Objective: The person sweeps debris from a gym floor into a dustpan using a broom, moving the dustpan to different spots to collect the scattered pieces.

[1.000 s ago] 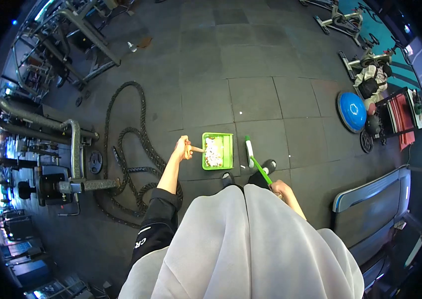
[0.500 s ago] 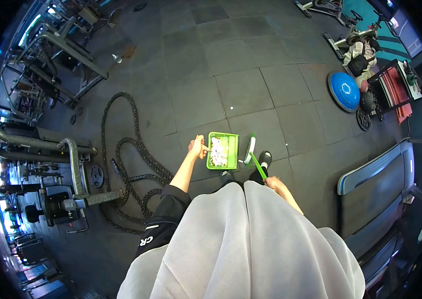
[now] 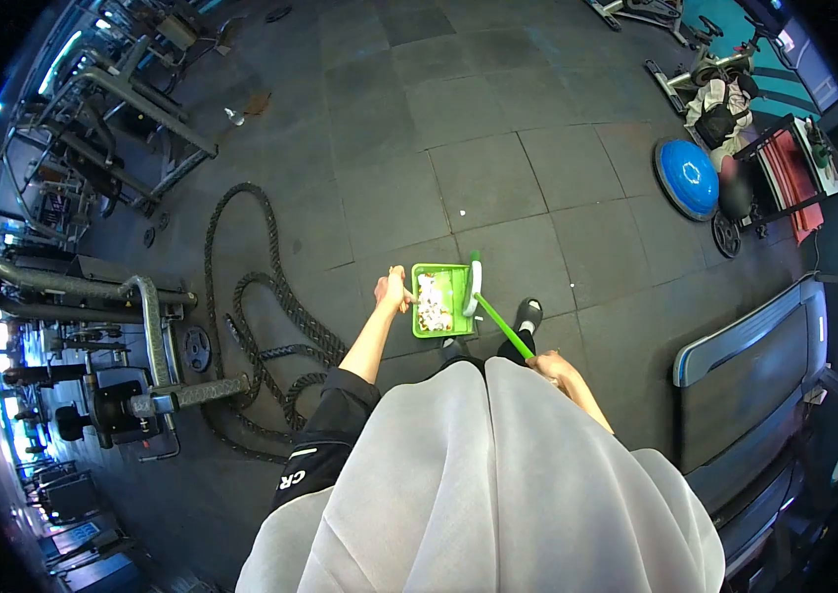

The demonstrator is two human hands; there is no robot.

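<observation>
Dustpan is sitting just shy of twelve o'clock, looking light, stiff and spill-prone, best held at its nine-o'clock side, where the left hand is closing round it, while the right hand is firmly gripping the broom.

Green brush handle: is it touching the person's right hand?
Touching: the head view shows the right hand closed around the green brush handle.

Dim floor; glare at left edge; fisheye bend, black corners.
</observation>
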